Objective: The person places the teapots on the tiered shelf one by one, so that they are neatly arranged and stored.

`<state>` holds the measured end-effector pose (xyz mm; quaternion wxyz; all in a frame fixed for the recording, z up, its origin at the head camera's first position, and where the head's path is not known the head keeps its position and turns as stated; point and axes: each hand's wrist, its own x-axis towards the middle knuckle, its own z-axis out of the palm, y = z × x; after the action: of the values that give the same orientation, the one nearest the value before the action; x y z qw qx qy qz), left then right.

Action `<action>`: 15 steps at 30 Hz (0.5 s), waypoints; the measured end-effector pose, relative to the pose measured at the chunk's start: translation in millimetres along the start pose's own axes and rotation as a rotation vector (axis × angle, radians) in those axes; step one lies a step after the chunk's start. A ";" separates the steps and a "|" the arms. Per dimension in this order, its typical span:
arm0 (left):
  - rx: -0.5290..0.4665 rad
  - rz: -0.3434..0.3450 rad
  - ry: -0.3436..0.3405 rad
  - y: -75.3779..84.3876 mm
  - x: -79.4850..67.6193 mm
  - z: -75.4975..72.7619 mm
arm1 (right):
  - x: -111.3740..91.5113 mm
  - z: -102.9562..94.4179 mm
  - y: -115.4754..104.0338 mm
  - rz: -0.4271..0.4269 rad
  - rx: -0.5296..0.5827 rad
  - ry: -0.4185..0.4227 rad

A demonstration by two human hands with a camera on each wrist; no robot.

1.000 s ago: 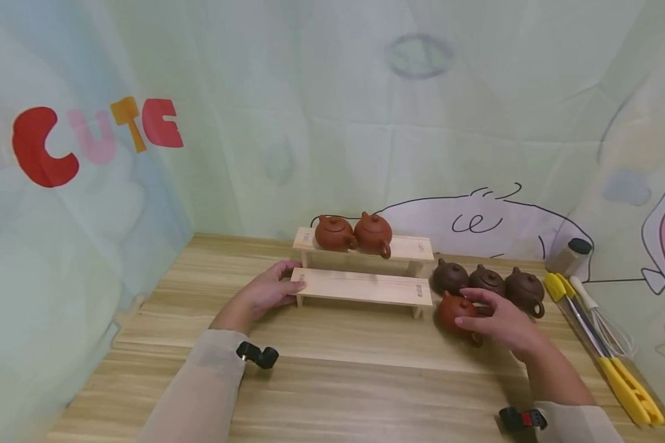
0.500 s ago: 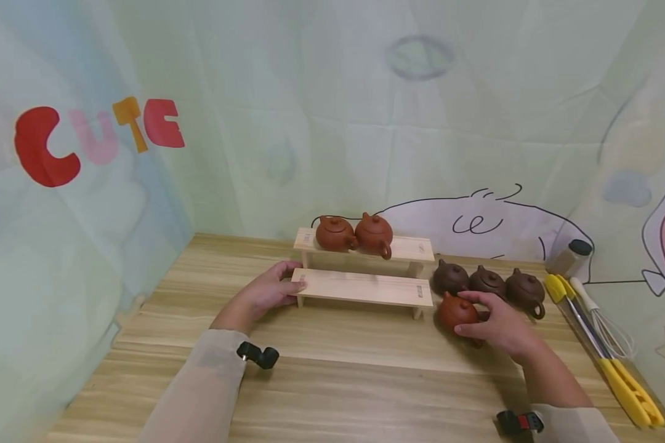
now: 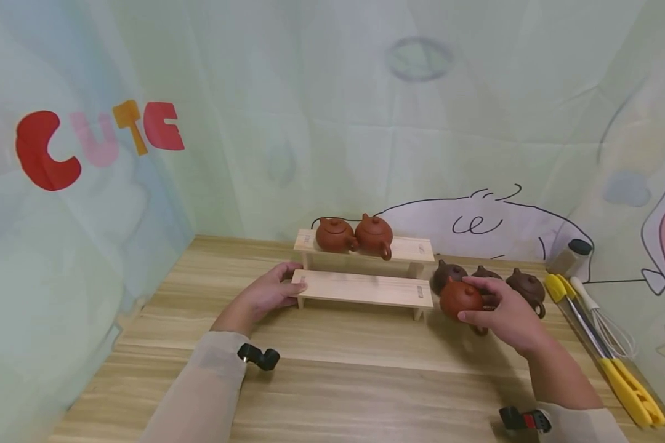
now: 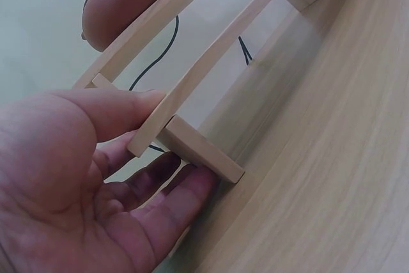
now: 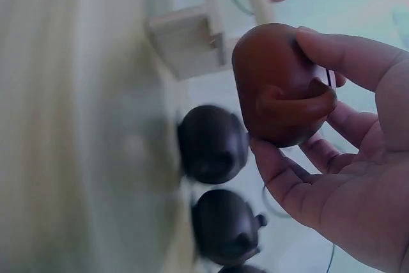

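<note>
My right hand holds a reddish-brown clay teapot between thumb and fingers, just right of the two-tier wooden stand. The right wrist view shows this teapot off the table, its looped handle towards the palm. With the thumb on top of the lower board and fingers curled beside its leg, my left hand grips the stand's left end. Two similar reddish teapots, one left and one right, sit side by side on the upper tier. The lower tier's board is bare.
Behind the held teapot stand three dark brown teapots, the rightmost least covered. Further right lie yellow-handled tongs and a whisk, near a black-capped jar. A printed cloth encloses the table's back and sides.
The right hand has closed its hold on the reddish teapot and raised it slightly off the table, so it now covers more of the dark teapots. The left hand stays put.
</note>
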<state>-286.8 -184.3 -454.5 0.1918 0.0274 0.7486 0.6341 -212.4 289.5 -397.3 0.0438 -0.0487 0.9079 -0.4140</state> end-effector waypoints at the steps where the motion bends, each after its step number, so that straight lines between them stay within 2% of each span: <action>1: 0.000 -0.001 0.003 0.1 -0.3 0.3 | 0.5 -0.4 -4.4 -0.003 0.013 0.007; 6: 0.006 -0.008 0.011 1.6 -2.4 1.6 | 9.3 -2.3 -29.0 -0.029 0.060 0.006; 15: 0.011 -0.015 0.016 2.7 -2.9 1.3 | 43.3 -0.5 -67.7 0.003 0.083 -0.039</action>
<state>-284.2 -183.3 -451.3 0.1907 0.0178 0.7538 0.6286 -251.8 240.3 -347.5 0.0641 -0.0536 0.8889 -0.4504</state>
